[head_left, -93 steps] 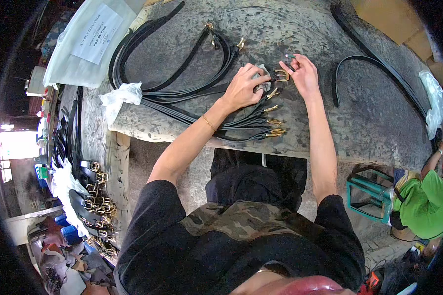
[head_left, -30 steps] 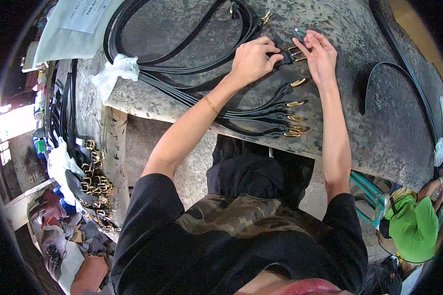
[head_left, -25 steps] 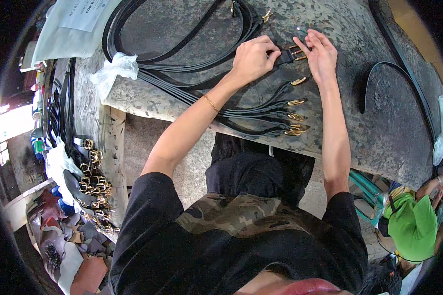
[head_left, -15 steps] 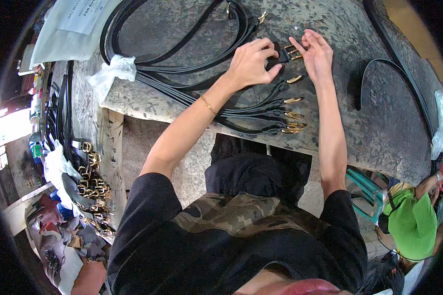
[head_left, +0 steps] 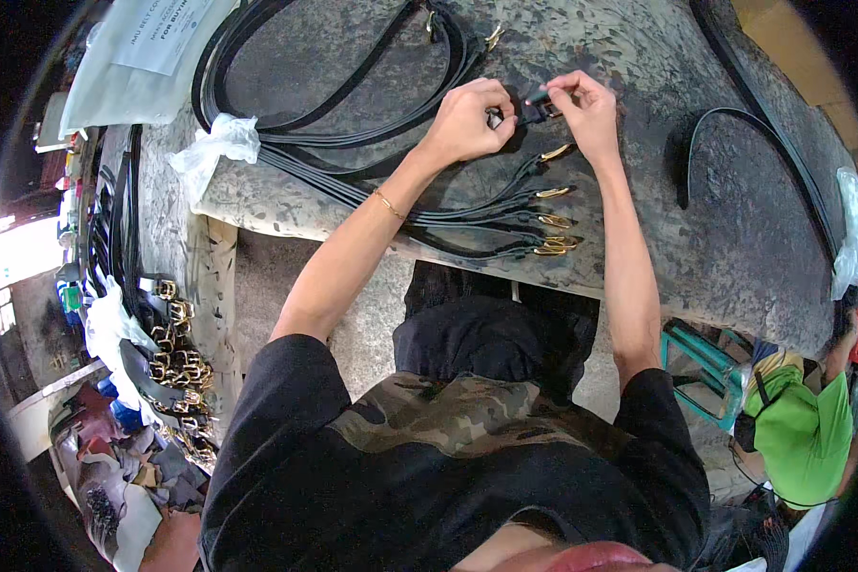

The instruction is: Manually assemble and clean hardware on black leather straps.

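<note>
Over the table, my left hand [head_left: 472, 119] is closed around a black belt [head_left: 532, 116] near its buckle end. A small pale bit shows between its thumb and fingers, too small to make out. From the right, my right hand [head_left: 586, 110] is closed too, thumb and fingers pinching a dark piece at the belt's buckle end. The fingers partly hide the buckle. Just below the hands, several black belts with gold buckles [head_left: 555, 221] lie fanned toward the table's front edge. Their straps run left to a clear plastic wrap [head_left: 221, 143] that gathers them.
More belts [head_left: 448, 57] loop across the table's far left, beside a plastic bag [head_left: 143, 71] with a paper label. A black strap [head_left: 734, 114] curves along the right. Buckled belts [head_left: 176, 353] hang at left above leather scraps [head_left: 129, 486]. A person in green [head_left: 806, 439] is at lower right.
My right hand has come left and down and closed from loosely spread fingers into a pinch at the belt's buckle end. My left hand has shifted slightly left and curled tighter.
</note>
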`<state>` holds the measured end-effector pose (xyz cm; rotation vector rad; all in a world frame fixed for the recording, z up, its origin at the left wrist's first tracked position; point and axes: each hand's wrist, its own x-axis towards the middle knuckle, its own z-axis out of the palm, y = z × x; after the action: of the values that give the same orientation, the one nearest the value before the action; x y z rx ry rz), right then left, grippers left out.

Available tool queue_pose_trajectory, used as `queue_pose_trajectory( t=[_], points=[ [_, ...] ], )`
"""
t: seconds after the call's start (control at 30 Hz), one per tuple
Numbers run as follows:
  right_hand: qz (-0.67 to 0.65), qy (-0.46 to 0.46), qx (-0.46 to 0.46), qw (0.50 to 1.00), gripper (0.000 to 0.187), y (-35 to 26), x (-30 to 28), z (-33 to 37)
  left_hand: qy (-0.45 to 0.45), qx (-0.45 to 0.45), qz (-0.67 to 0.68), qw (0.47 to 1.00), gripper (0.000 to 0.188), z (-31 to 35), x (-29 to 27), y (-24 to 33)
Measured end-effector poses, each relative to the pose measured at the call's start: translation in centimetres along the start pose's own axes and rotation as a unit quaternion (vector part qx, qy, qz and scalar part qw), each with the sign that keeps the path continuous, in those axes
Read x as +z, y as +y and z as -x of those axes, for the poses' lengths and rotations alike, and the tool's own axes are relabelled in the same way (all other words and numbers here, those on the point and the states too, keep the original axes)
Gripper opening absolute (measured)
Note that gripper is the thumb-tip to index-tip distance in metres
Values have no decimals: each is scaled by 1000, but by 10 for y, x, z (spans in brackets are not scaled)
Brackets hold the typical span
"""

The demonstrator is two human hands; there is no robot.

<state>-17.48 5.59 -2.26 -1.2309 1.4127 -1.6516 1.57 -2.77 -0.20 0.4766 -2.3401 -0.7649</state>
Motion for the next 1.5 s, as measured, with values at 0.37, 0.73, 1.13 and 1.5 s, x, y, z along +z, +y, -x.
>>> queue_pose_trajectory(
  t=[0.37,0.73,1.13,1.5],
  points=[
    [62,-26,-26,997,7,2,5,6,-1,-25,35,999,9,-1,0,0],
    [88,-24,-68,994,7,1,7,6,-6,-27,33,999,8,-1,-1,-2],
    [102,-25,-92,990,6,3,7,5,-5,-26,39,999,7,-1,0,-2],
    [-8,61,-44,997,3,6,-3,2,10,-21,-72,997,33,-6,4,15]
  ],
)
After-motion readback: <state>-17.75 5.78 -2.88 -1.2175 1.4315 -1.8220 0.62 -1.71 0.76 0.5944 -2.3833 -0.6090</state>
